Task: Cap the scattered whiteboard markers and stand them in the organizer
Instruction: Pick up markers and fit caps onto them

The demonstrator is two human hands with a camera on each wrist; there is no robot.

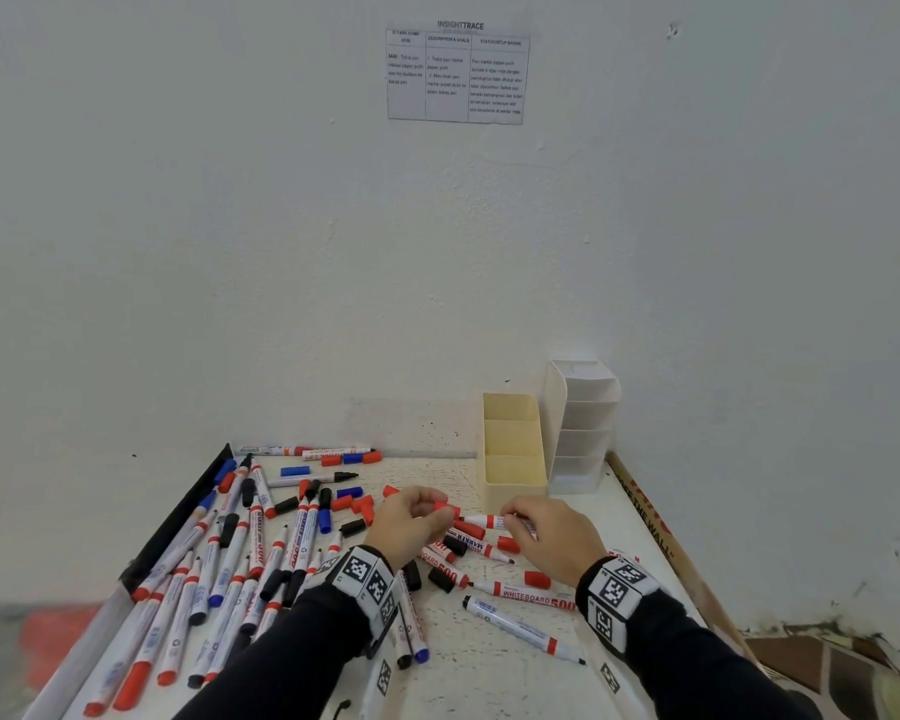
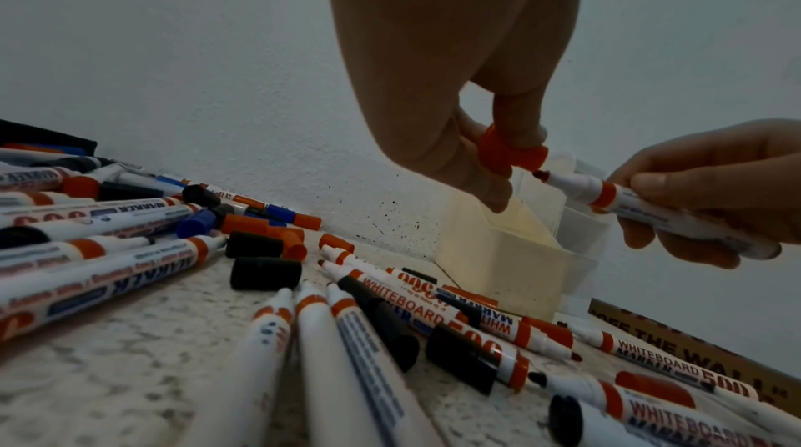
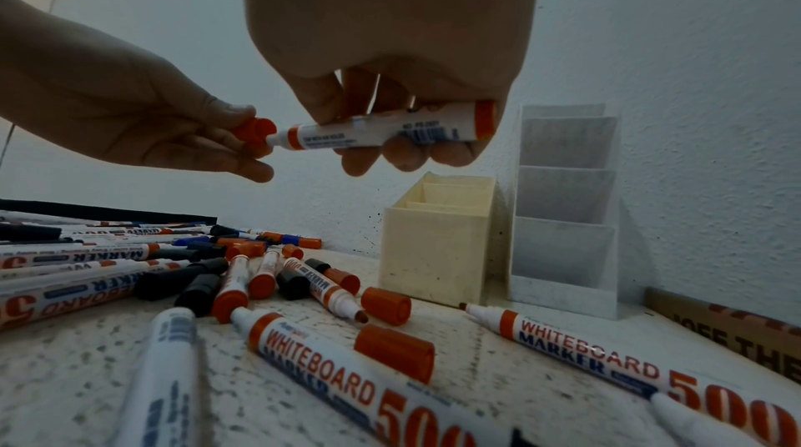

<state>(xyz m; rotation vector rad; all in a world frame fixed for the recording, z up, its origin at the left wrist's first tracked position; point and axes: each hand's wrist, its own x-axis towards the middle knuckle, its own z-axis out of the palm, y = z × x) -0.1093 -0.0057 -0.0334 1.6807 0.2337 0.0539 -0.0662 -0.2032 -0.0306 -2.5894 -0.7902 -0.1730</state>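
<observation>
My left hand (image 1: pixel 421 517) pinches a red cap (image 1: pixel 447 508) above the table. My right hand (image 1: pixel 528 522) grips an uncapped red whiteboard marker (image 1: pixel 485 521) by its barrel. In the left wrist view the marker's tip (image 2: pixel 541 175) sits just below the mouth of the red cap (image 2: pixel 511 153), almost touching it. In the right wrist view the red cap (image 3: pixel 256 131) meets the nose of the marker (image 3: pixel 381 131). The cream organizer (image 1: pixel 513 449) stands empty just behind the hands, with a white tiered organizer (image 1: pixel 583 433) to its right against the wall.
Several uncapped markers (image 1: pixel 219 563) and loose red, black and blue caps lie scattered over the left and middle of the speckled table (image 1: pixel 437 475). More markers (image 1: pixel 520 623) lie in front of my right hand. A cardboard strip (image 1: pixel 650 517) runs along the right edge.
</observation>
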